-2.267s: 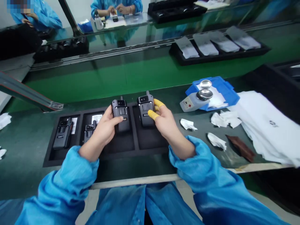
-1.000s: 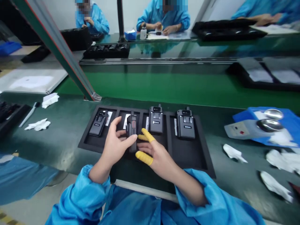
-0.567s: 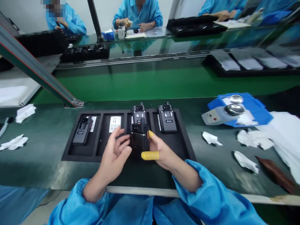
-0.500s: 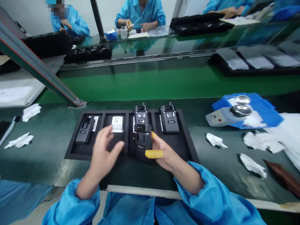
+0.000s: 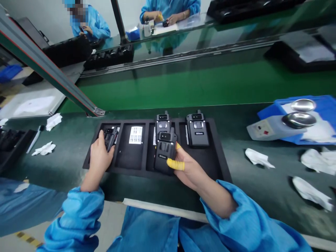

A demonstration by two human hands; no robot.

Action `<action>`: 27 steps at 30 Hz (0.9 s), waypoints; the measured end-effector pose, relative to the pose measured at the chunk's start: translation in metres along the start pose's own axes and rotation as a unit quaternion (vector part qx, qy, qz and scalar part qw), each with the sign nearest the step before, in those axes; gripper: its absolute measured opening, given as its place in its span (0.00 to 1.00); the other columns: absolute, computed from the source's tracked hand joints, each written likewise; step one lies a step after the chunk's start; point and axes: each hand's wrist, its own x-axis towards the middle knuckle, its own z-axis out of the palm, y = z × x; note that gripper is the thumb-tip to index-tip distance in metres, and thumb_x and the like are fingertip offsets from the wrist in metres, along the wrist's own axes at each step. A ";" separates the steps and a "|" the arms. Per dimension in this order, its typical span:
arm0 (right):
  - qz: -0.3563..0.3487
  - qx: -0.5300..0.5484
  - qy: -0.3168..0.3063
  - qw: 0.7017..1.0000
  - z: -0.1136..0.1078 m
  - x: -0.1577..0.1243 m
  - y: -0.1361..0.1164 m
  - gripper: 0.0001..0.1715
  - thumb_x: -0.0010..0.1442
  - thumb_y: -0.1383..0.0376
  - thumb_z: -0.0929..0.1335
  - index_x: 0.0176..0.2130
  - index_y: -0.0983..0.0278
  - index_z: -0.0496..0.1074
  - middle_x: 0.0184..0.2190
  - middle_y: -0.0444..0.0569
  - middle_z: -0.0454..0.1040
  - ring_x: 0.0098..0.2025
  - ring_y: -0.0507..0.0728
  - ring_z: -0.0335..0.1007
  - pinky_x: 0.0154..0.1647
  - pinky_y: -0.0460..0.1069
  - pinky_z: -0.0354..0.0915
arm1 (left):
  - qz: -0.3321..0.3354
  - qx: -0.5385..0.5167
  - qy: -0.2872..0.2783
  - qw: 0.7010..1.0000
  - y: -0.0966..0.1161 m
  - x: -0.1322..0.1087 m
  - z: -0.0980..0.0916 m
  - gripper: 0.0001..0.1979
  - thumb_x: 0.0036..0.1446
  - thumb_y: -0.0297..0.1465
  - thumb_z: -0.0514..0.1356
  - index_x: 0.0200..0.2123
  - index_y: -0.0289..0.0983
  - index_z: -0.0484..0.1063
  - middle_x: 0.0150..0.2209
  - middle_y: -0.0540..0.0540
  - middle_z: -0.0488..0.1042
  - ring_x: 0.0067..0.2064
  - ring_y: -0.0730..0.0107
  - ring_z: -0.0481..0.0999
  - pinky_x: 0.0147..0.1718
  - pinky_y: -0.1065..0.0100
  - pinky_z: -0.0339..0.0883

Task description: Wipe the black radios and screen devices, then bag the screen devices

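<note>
My right hand, with yellow covers on its thumb and a finger, is closed on a black handheld radio marked Riton. The radio is held upright above the tray's third compartment. Behind it, another radio in that compartment is partly hidden. My left hand reaches into the leftmost compartment, its fingers and thumb around a radio there. The black tray has several compartments. The second holds a white label sheet, and a radio lies in the rightmost.
Crumpled white wipes lie right of the tray, with others to the left. A plastic bottle with a metal lid leans on a blue bin. A metal post slants at left. Co-workers sit across the bench.
My left hand has moved left and closed around the leftmost radio. My right hand keeps its radio, now held slightly higher. The view has turned to the left.
</note>
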 end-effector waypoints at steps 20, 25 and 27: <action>-0.137 -0.079 0.066 0.985 -0.006 0.001 0.002 0.38 0.37 0.60 0.78 0.47 0.57 0.64 0.43 0.45 0.73 0.47 0.56 0.70 0.50 0.53 0.66 | -0.217 -0.770 -0.094 0.593 0.049 -0.019 -0.039 0.21 0.34 0.39 0.67 0.34 0.37 0.73 0.28 0.48 0.72 0.27 0.74 0.67 0.20 0.74 0.66; -0.161 -0.089 0.085 0.979 -0.006 0.000 0.001 0.38 0.44 0.58 0.75 0.53 0.55 0.63 0.54 0.44 0.68 0.56 0.56 0.63 0.59 0.53 0.58 | -0.128 -0.801 -0.220 0.541 0.075 -0.026 -0.018 0.21 0.33 0.38 0.70 0.31 0.35 0.72 0.34 0.46 0.72 0.29 0.74 0.69 0.24 0.72 0.65; -0.162 -0.091 0.083 0.979 -0.006 -0.001 0.000 0.38 0.45 0.57 0.74 0.55 0.55 0.62 0.57 0.43 0.66 0.58 0.57 0.60 0.60 0.52 0.56 | -0.082 -0.800 -0.238 0.545 0.083 -0.028 -0.009 0.20 0.34 0.37 0.70 0.33 0.36 0.72 0.34 0.47 0.72 0.30 0.74 0.69 0.26 0.71 0.66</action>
